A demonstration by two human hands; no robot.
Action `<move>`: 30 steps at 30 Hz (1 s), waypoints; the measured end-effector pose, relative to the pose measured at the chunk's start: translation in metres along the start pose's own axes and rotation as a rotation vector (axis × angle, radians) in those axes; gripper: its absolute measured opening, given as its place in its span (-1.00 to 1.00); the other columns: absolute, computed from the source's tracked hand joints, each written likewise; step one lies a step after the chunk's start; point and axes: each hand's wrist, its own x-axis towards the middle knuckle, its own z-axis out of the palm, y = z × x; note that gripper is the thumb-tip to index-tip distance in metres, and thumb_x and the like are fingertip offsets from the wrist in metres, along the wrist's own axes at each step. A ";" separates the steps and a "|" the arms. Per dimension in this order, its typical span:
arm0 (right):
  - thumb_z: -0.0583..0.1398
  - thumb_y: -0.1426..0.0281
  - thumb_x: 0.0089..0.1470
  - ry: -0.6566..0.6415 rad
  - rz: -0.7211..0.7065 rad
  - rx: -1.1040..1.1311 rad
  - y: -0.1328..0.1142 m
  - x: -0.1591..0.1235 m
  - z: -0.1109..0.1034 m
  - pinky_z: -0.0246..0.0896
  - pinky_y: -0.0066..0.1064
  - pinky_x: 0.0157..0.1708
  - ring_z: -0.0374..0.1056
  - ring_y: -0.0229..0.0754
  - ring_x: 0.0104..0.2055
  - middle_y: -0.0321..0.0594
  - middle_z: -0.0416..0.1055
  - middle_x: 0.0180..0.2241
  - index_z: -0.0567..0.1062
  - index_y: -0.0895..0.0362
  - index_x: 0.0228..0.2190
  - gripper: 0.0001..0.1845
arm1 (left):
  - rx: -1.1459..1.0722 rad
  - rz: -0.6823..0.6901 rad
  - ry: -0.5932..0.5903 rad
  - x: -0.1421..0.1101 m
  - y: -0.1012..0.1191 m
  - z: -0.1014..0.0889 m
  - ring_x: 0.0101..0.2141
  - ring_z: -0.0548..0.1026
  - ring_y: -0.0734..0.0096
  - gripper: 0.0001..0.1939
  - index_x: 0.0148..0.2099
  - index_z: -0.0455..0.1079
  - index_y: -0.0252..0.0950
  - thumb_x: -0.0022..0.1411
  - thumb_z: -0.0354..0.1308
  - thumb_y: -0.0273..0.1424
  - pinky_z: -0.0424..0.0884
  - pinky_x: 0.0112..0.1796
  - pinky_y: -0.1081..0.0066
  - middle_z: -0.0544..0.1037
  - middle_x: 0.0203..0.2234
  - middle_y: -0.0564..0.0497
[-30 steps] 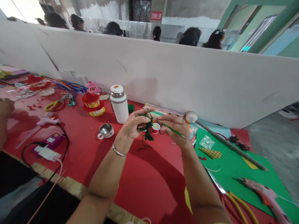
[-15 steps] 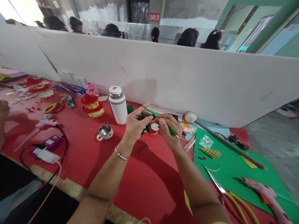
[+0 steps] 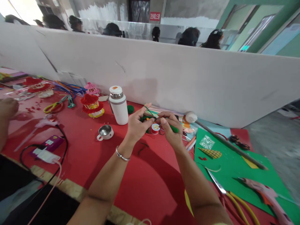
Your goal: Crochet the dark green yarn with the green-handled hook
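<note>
My left hand (image 3: 137, 124) is closed on dark green yarn (image 3: 148, 109), with a strand running over the raised index finger. In my right hand (image 3: 172, 128) is a crochet hook with a green handle (image 3: 174, 129), its tip at the yarn between both hands. The fingertips of the two hands nearly meet; the small worked piece is mostly hidden by fingers. Just behind my left hand lies a ball of green yarn (image 3: 130, 109). A spool of red thread (image 3: 155, 129) stands below the gap between my hands.
A white thermos (image 3: 118, 107) and a metal-lined cup (image 3: 106, 132) stand left. Red-roofed pavilion models (image 3: 91, 106) sit farther left, near a co-worker's hand (image 3: 8, 107). On the right, scissors (image 3: 217, 181) and a pink glue gun (image 3: 262, 189) lie by green sheet (image 3: 234, 162).
The hook in my right hand has turned and its handle lies flatter. The strand at my left index finger stands out more. At the far left, the co-worker's hand has come further into view.
</note>
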 end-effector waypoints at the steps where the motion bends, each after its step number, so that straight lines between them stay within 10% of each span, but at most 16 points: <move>1: 0.21 0.20 0.36 0.011 -0.013 -0.032 0.000 0.000 0.002 0.53 -0.21 -0.08 0.55 -0.11 -0.07 -0.15 0.61 -0.11 0.72 0.00 -0.27 -0.71 | 0.052 0.037 0.037 -0.001 -0.001 0.002 -0.34 0.56 0.45 -0.39 0.13 0.62 -0.25 -0.04 0.45 -0.54 0.46 -0.32 0.53 0.69 -0.32 0.02; 4: 0.19 0.21 0.37 0.084 -0.134 -0.164 0.004 -0.006 0.011 0.52 -0.16 -0.01 0.55 -0.09 -0.07 -0.12 0.61 -0.13 0.68 0.03 -0.26 -0.72 | 0.021 0.052 0.105 -0.007 -0.002 0.011 -0.38 0.52 0.51 -0.44 0.11 0.62 -0.21 0.00 0.44 -0.53 0.42 -0.36 0.55 0.67 -0.34 0.05; 10: 0.17 0.05 0.35 0.199 -0.359 -0.327 0.018 -0.018 0.017 0.53 -0.06 0.02 0.53 0.00 -0.03 -0.05 0.57 -0.11 0.61 0.00 -0.20 -0.65 | -0.408 -0.331 -0.053 -0.006 0.005 0.012 -0.68 0.07 0.75 -0.32 0.16 0.58 -0.28 -0.08 0.52 -0.46 0.01 -0.63 0.62 0.31 -0.65 0.26; 20: 0.27 -0.12 0.16 -0.161 -0.278 -0.137 0.018 0.007 -0.018 0.55 -0.15 -0.01 0.56 -0.03 -0.01 -0.12 0.57 -0.05 0.69 -0.07 -0.17 -0.54 | -0.302 -0.460 -0.235 0.010 0.016 -0.019 -0.69 0.03 0.80 -0.30 0.15 0.61 -0.29 -0.13 0.48 -0.50 -0.16 -0.62 0.58 0.44 -0.58 0.15; 30: 0.35 0.14 0.20 -0.296 -0.325 -0.103 0.020 0.012 -0.035 0.55 -0.28 -0.01 0.59 -0.09 -0.02 -0.12 0.60 0.04 0.67 -0.11 0.01 -0.65 | -0.270 -0.421 -0.248 0.010 0.015 -0.023 -0.65 0.07 0.77 -0.39 0.07 0.65 -0.32 -0.12 0.41 -0.53 -0.14 -0.60 0.54 0.52 -0.50 0.09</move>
